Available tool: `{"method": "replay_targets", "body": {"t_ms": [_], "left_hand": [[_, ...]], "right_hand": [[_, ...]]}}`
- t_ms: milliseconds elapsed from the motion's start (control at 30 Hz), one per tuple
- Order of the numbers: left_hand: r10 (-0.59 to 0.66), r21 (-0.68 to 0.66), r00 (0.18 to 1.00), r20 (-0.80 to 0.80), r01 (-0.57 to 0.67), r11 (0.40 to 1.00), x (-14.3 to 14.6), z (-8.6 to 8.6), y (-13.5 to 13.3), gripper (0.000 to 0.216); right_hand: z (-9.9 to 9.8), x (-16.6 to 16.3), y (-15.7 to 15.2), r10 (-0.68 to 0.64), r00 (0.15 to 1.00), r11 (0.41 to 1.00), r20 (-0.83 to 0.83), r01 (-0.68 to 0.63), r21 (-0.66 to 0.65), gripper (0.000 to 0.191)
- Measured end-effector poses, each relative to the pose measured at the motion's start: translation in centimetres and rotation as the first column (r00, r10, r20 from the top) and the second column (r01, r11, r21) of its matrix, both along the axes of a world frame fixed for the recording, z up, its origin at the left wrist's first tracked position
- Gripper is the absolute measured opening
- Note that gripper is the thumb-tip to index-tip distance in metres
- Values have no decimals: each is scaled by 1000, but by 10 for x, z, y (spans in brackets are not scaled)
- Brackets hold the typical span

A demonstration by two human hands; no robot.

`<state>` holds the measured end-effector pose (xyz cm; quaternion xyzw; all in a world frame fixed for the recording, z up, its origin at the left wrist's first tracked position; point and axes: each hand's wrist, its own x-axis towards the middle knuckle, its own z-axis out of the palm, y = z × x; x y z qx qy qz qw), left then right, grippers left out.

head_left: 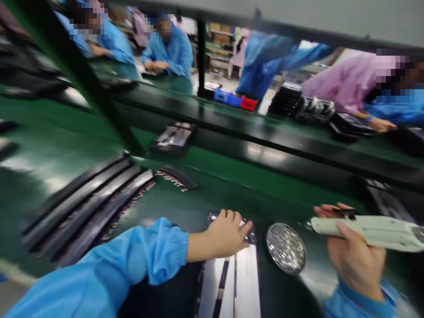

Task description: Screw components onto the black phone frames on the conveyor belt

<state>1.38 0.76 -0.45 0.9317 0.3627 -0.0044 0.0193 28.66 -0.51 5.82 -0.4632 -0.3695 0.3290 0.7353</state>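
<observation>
Silver panel (247, 282): apparent steadying
Your half-curled left hand (225, 234) held its far end; right hand (356, 260) gripped the driver (380, 231), likely needing aiming next.

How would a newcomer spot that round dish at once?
On the green workbench, find the two blue-sleeved hands nearest you. The round dish lies between the left hand, resting on a long silver panel, and the right hand, holding a pale green electric screwdriver. Unlike the panel, it's circular and full of small glittering pieces.

Panel (247, 278) between strips (79, 194) on left and dish (269, 247) on right
</observation>
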Motion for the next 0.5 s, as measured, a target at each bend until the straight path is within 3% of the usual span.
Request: {"method": "replay_targets", "body": {"t_ms": [67, 233, 367, 500], "left_hand": [[-46, -29, 998, 36, 47, 998, 4, -3, -1, 59], [-143, 20, 985, 97, 142, 990, 7, -8, -8, 57], [-171, 41, 955, 244, 166, 985, 6, -15, -10, 54], [-166, 37, 937, 308, 163, 986, 9, -17, -9, 53]], "right_hand": [[1, -7, -2, -20, 997, 1000, 72, 20, -10, 39], [5, -57, -6, 143, 979, 987, 146, -151, 51, 27], [-5, -85, -8, 214, 954, 975, 212, -223, 19, 21], [-15, -92, -7, 253, 933, 966, 254, -257, -18, 21]]}}
